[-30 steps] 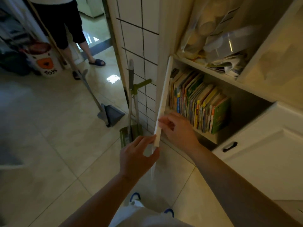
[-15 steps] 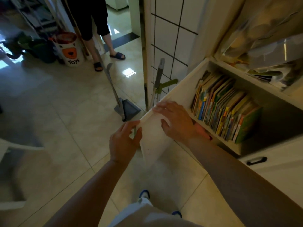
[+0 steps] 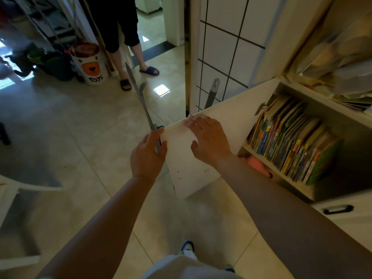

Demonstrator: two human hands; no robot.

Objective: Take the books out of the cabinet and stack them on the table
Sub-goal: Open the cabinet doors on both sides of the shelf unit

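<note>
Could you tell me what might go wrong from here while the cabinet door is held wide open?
1. The cabinet door swings out toward the dustpan handle by the left hand; it may knock it over.
2. The books lean tightly packed; pulling one could drag its neighbours off the shelf.
3. The right hand only presses flat on the door, so it might swing back once released.

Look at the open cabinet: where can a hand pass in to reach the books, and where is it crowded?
Free: the dark gap in the compartment right of the books, up to the cabinet wall, and the strip above their tops. Crowded: the books stand packed cover to cover, and the shelf above is stuffed with bags. Both hands, left hand and right hand, are on the door.
</note>
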